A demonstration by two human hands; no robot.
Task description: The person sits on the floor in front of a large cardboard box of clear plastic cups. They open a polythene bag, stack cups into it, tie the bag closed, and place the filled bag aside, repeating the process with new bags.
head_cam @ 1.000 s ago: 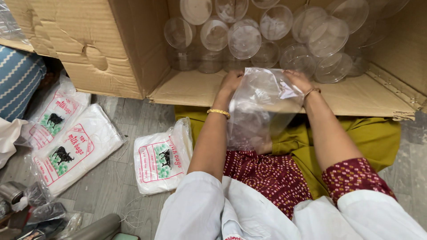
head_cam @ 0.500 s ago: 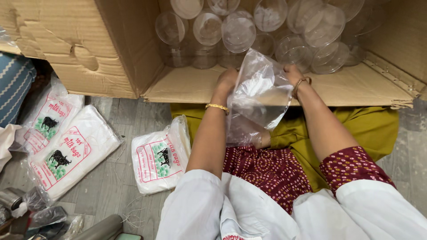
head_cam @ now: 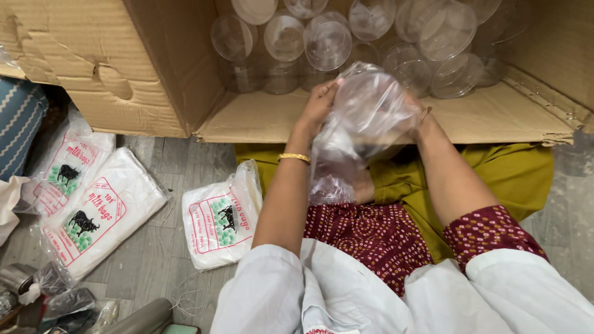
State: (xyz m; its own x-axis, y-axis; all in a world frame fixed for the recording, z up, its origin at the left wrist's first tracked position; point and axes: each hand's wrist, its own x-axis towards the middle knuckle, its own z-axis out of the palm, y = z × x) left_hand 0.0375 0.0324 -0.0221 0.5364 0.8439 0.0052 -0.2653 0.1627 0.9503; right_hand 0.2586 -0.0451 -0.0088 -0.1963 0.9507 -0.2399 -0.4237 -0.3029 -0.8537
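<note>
**Both hands on a clear bag at the mouth of the carton**

While the person sits on the floor with knees under the carton's lower flap [head_cam: 495, 120], both hands are raised and close on a clear plastic bag [head_cam: 365, 124]. The left hand [head_cam: 318, 105] grips the bag's upper left edge, its fingers curled and pressed against the film near the top. The right hand [head_cam: 416, 110] is mostly hidden behind the bag; only its wrist with a thin bangle shows, so I cannot tell whether its fingers are spread or pinched, though it plainly bears on the bag's right side.

The bag hangs between the two hands, its long axis running from the hands down toward the person's lap, where its bunched lower end [head_cam: 331, 188] rests near the maroon printed cloth [head_cam: 371, 232]. Something rounded and clear seems to sit inside the upper part, but the film blurs it.

Just beyond the hands, farther from the body, clear round containers [head_cam: 328, 43] lie stacked inside the cardboard carton [head_cam: 142, 68], their open ends facing the person. The left hand is slightly nearer to them. To the left of the left arm, white printed packets [head_cam: 219, 226] lie on the grey floor [head_cam: 148, 260], well apart from the bag.
</note>
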